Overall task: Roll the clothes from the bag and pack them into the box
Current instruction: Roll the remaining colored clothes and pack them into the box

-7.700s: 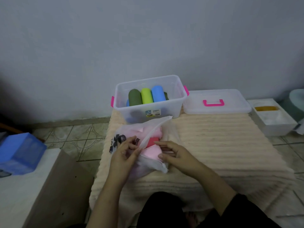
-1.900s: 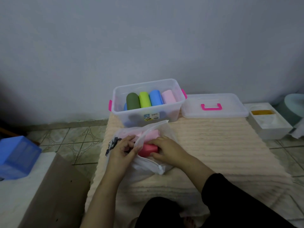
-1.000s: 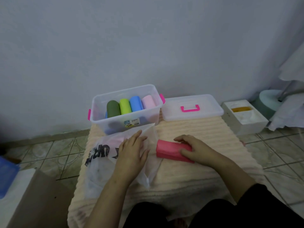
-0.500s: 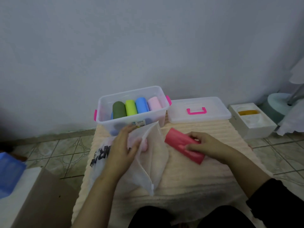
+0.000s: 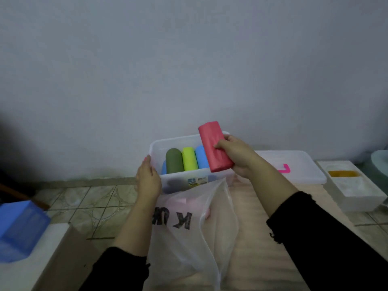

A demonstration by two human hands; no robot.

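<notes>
Now the right hand point(image 5: 237, 153) is gripping the red roll point(image 5: 215, 147) over the box's point(image 5: 156, 147) right end, while the left hand point(image 5: 148, 178), fingers loosely open, is touching its left front corner.

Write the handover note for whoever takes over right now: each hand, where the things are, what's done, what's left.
Right hand: shut on the red roll, held above the right side of the clear box.
Left hand: against the box's left front corner; whether it grips is unclear.
Done: the green roll, lime roll and blue roll lie side by side in the box.
Left: set the red roll in. The plastic bag in front still shows pink cloth inside. The lid lies off, to the right.
</notes>
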